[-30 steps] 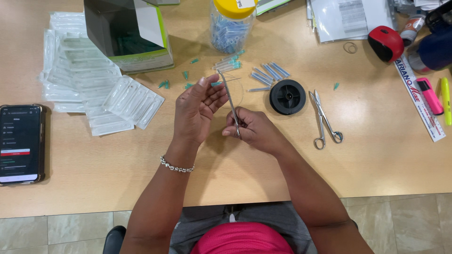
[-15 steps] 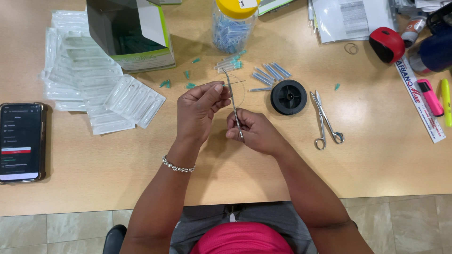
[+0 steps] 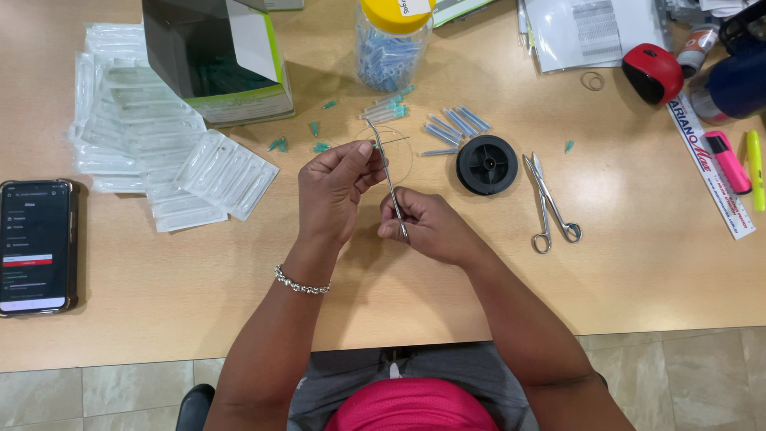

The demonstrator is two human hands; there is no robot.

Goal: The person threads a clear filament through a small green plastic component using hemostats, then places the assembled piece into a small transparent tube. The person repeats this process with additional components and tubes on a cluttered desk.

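Note:
My right hand (image 3: 427, 227) grips the handles of a slim metal forceps (image 3: 386, 172) whose tip points up and away from me. My left hand (image 3: 331, 187) is raised beside it, thumb and forefinger pinched near the tip on a thin dark thread (image 3: 395, 140) that loops toward the right. Both hands hover just above the wooden table (image 3: 199, 279). A black thread spool (image 3: 487, 164) lies right of the forceps tip. Small capped needles (image 3: 451, 124) and teal caps (image 3: 278, 144) are scattered just beyond my hands.
Steel scissors (image 3: 550, 207) lie right of the spool. A clear jar with a yellow lid (image 3: 392, 36) and an open green-and-white box (image 3: 215, 60) stand at the back. Blister packs (image 3: 152, 152) pile at left, beside a phone (image 3: 36, 246). A ruler, highlighters and a red object sit far right.
The forceps tip has tilted slightly left and both hands have shifted a little; the left fingers stay pinched near the tip.

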